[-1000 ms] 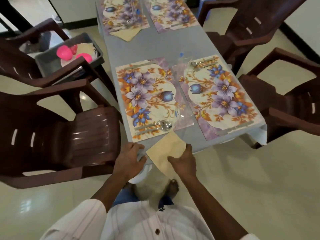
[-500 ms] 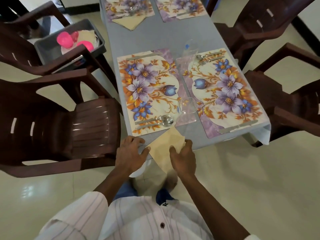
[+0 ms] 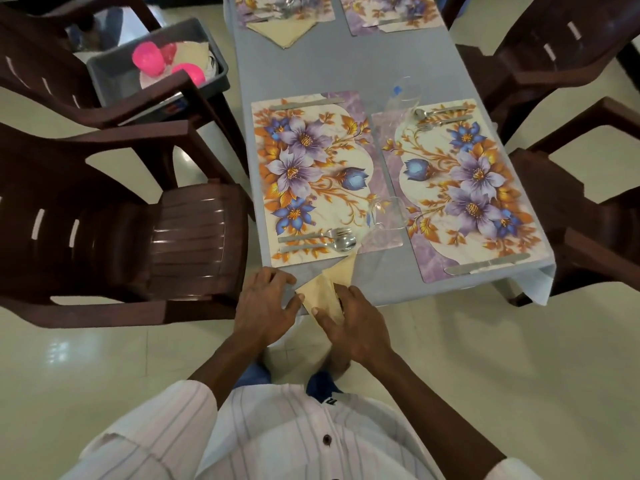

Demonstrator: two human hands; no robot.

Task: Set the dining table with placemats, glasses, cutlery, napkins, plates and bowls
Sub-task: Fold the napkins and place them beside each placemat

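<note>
Your right hand grips the folded cream napkin at the near edge of the blue-grey table, thumb and fingers closed over its lower part. Your left hand lies spread and flat beside it, fingertips touching the napkin's left corner, gripping nothing. The napkin's tip points up toward the near left floral placemat, just touching its bottom edge next to the fork and spoon. A clear glass stands between that placemat and the right one; its outline is faint. A knife lies on the right placemat's near edge. A grey bin holding pink bowls sits on the far left chair.
</note>
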